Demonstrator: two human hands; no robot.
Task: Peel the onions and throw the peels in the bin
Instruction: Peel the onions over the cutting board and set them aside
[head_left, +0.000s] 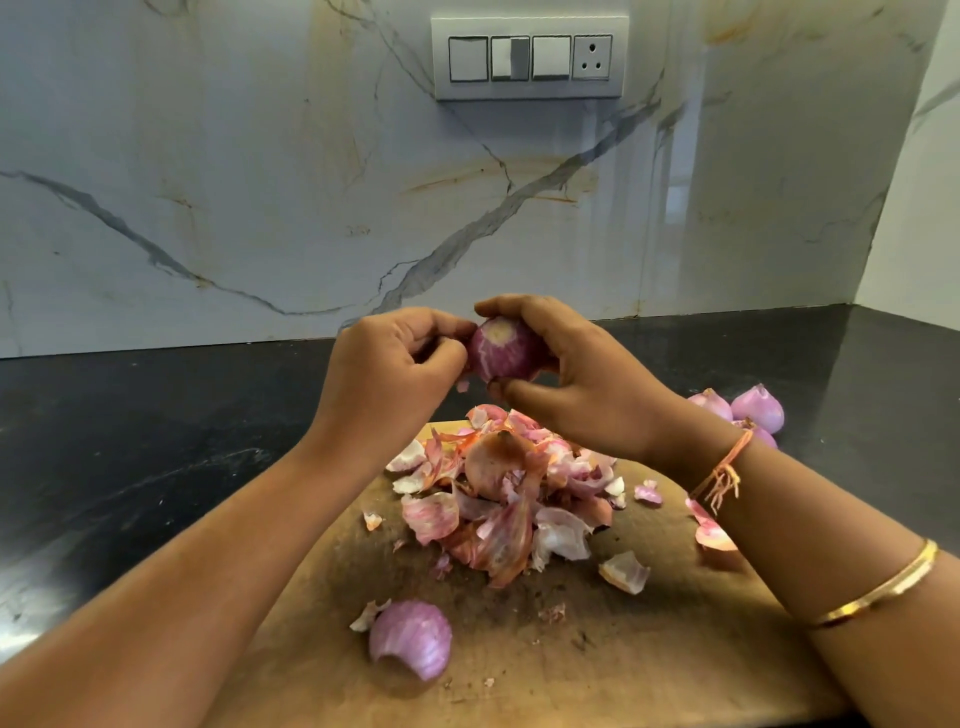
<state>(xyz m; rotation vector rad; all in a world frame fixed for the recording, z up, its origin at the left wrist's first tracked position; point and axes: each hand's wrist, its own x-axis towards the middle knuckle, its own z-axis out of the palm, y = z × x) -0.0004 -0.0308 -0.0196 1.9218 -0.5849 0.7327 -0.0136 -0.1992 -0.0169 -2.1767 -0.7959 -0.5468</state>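
My right hand grips a purple onion above the wooden cutting board, its cut pale end facing me. My left hand has curled fingers that pinch at the skin on the onion's left side. Below the hands a heap of pink and brown onion peels lies on the board. A large curved purple peel sits alone near the board's front. Loose peel scraps lie to the right of the heap.
Several peeled onions rest on the black countertop at the right, behind my right wrist. A marble backsplash with a switch panel rises behind the counter. No bin is in view.
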